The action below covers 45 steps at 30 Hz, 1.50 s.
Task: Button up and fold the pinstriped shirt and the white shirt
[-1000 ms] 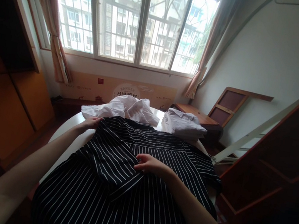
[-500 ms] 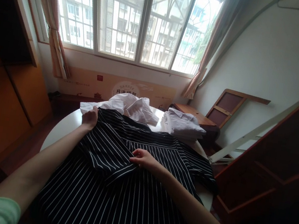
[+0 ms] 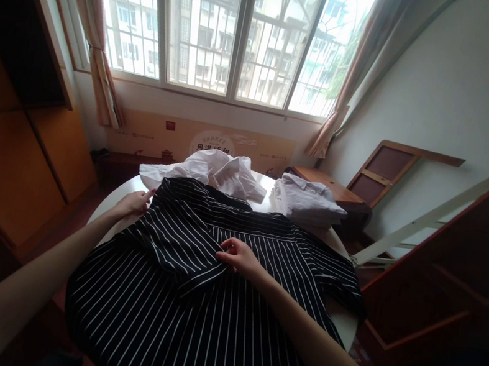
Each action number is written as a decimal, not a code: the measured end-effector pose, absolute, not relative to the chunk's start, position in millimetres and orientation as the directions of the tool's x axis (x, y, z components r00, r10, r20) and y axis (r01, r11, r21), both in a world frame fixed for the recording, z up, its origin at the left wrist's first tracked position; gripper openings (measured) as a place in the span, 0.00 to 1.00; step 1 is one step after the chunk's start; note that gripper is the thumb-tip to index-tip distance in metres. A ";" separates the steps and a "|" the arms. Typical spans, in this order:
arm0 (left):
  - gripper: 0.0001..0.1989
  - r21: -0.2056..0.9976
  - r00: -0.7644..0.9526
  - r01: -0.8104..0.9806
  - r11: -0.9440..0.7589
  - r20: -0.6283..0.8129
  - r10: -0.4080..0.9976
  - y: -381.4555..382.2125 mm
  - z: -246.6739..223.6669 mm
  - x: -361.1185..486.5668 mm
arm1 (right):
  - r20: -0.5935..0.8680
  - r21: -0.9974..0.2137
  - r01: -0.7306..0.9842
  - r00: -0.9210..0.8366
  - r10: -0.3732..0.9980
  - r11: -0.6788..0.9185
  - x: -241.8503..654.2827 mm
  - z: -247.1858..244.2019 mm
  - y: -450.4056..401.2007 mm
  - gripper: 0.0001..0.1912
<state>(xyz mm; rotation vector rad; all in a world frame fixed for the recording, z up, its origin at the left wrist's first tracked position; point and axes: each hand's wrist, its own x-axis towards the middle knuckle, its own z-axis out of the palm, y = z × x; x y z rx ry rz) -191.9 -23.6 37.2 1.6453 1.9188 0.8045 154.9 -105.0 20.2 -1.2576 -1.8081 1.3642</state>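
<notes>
A black shirt with white stripes [image 3: 218,330] lies spread over a round white table [image 3: 115,201], its near part reaching the bottom of the view. One sleeve [image 3: 182,238] is folded inward across the shirt's left side; the other sleeve [image 3: 334,265] stretches out to the right. My left hand [image 3: 134,201] is at the shirt's upper left edge, fingers pinched together by the cloth; whether cloth is between them is too small to tell. Near the middle, my right hand [image 3: 238,256] pinches the end of the folded sleeve between thumb and fingers.
A crumpled white garment [image 3: 222,173] lies at the table's far side, with a stack of folded white clothes [image 3: 305,199] to its right. Behind are a low wooden cabinet [image 3: 324,183] and a window. A white ladder [image 3: 386,239] leans at the right.
My left hand has moved down and left from the shirt's top left corner, its grip loosened. My right hand still holds the sleeve end. The camera view has shifted slightly.
</notes>
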 end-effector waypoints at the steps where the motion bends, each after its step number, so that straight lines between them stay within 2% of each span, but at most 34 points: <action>1: 0.28 0.714 -0.113 0.694 0.092 -0.018 0.993 -31.9 37.2 -196.2 | -0.126 -0.946 0.322 -0.430 0.894 0.021 155.9 20.1 -102.9 0.15; 3: 0.28 0.728 -0.023 0.683 0.054 -0.052 0.998 -51.8 38.2 -201.1 | -0.155 -0.956 0.294 -0.457 0.876 -0.016 158.4 21.5 -100.6 0.16; 5: 0.31 0.766 0.097 0.643 -0.015 -0.062 0.993 -73.9 39.4 -203.9 | -0.152 -0.942 0.335 -0.459 0.876 0.012 161.7 26.2 -102.2 0.16; 7: 0.36 0.776 0.208 0.626 -0.079 -0.068 0.976 -94.8 39.5 -207.7 | -0.060 -0.888 0.438 -0.416 0.907 0.142 165.1 34.9 -108.9 0.16; 9: 0.38 0.765 0.266 0.633 -0.120 -0.069 0.962 -111.1 37.5 -213.1 | 0.102 -0.787 0.527 -0.401 0.911 0.320 167.2 46.0 -120.0 0.17; 11: 0.36 0.741 0.241 0.659 -0.126 -0.049 0.969 -121.6 33.8 -218.5 | 0.222 -0.686 0.545 -0.474 0.852 0.482 165.7 56.1 -133.7 0.19; 15: 0.22 0.678 0.096 0.728 -0.102 0.046 0.994 -130.4 24.9 -220.5 | 0.298 -0.508 0.427 -0.728 0.618 0.748 148.7 57.7 -158.5 0.24; 18: 0.14 0.618 0.045 0.779 -0.104 0.110 0.993 -134.3 20.6 -215.1 | 0.318 -0.375 0.405 -0.789 0.526 0.834 130.6 45.0 -167.5 0.17; 21: 0.12 0.569 -0.033 0.819 -0.072 0.171 0.985 -138.3 20.7 -212.4 | 0.346 -0.352 0.441 -0.758 0.553 0.825 120.8 39.0 -169.3 0.12; 24: 0.14 0.553 -0.094 0.833 0.008 0.127 0.987 -140.1 27.4 -216.1 | 0.343 -0.434 0.372 -0.774 0.533 0.820 124.2 48.5 -170.1 0.12; 28: 0.22 0.703 0.067 0.711 -0.007 -0.058 0.996 -134.5 41.9 -219.4 | 0.288 -0.511 0.311 -0.817 0.500 0.801 141.0 68.1 -168.7 0.21; 31: 0.29 0.746 0.037 0.666 -0.012 -0.017 0.999 -124.8 45.4 -209.4 | 0.277 -0.543 0.415 -0.732 0.622 0.730 156.2 70.7 -161.0 0.19; 34: 0.30 0.642 0.037 0.758 -0.115 0.134 0.990 -116.1 37.1 -193.5 | 0.244 -0.523 0.552 -0.634 0.734 0.650 172.9 58.3 -150.3 0.21; 36: 0.26 0.516 0.095 0.831 -0.206 0.232 0.968 -112.7 27.3 -187.1 | 0.217 -0.488 0.627 -0.588 0.780 0.608 184.2 45.2 -144.8 0.24; 38: 0.21 0.399 0.110 0.889 -0.226 0.293 0.950 -110.6 17.6 -186.5 | 0.186 -0.463 0.675 -0.560 0.807 0.575 194.2 33.1 -141.8 0.25; 41: 0.17 0.297 0.068 0.941 -0.164 0.310 0.948 -107.6 11.0 -190.5 | 0.162 -0.452 0.690 -0.560 0.812 0.566 204.3 22.9 -140.4 0.25; 45: 0.15 0.224 0.079 0.962 -0.158 0.323 0.943 -99.7 23.4 -178.7 | 0.174 -0.476 0.684 -0.543 0.821 0.553 216.4 19.3 -133.8 0.24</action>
